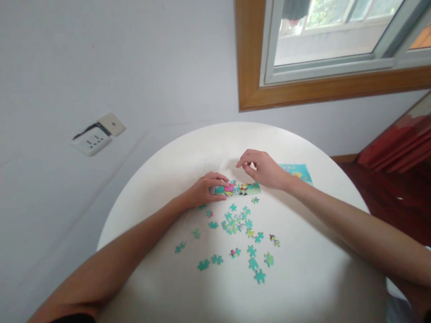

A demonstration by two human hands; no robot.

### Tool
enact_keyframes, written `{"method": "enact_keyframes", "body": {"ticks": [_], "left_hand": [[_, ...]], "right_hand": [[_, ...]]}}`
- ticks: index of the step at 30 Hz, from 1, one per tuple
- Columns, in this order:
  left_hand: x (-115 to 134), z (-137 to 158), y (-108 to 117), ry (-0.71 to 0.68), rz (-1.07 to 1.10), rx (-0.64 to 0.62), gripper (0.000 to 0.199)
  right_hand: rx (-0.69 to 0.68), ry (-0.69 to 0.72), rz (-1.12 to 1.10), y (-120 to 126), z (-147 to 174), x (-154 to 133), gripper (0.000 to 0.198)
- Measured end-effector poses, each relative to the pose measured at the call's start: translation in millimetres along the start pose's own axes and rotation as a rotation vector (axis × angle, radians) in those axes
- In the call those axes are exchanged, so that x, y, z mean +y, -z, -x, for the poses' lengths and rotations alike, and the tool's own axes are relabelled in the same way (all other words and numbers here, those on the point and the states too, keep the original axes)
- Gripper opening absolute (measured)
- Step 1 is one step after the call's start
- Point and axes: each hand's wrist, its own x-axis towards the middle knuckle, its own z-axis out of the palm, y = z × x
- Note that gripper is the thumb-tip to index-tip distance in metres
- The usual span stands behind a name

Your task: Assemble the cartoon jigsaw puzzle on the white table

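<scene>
My left hand (206, 190) rests at the left end of a joined strip of jigsaw puzzle (249, 189), fingers spread and touching it. Pink and yellow cartoon figures show on the strip against green; its left end is partly hidden under the fingers. Just beyond the strip's right end, my right hand (261, 168) hovers over the table with fingers bent and thumb apart, and I see nothing between them. Loose green puzzle pieces (230, 224) lie in a cluster nearer to me, with a single piece (255, 200) close below the strip.
Everything lies on a round white table (151, 278). Behind my right wrist is a blue picture card (298, 172), partly covered. More scattered pieces (260, 276) lie toward me. A wall with a socket (92, 140) and a wood-framed window (251, 92) borders the far side.
</scene>
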Motion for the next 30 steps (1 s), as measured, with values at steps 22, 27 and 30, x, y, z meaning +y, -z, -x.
{"method": "enact_keyframes", "body": {"ticks": [22, 27, 30], "left_hand": [[2, -3, 1, 0.005, 0.015, -0.011, 0.035], [-2, -1, 0, -0.007, 0.013, -0.007, 0.036], [-2, -1, -1, -0.012, 0.025, -0.003, 0.037]], "right_hand": [[0.023, -0.206, 0.009, -9, 85, -6, 0.023], [0.034, -0.241, -0.022, -14, 89, -9, 0.023], [0.036, -0.249, -0.023, -14, 91, -8, 0.022]]}}
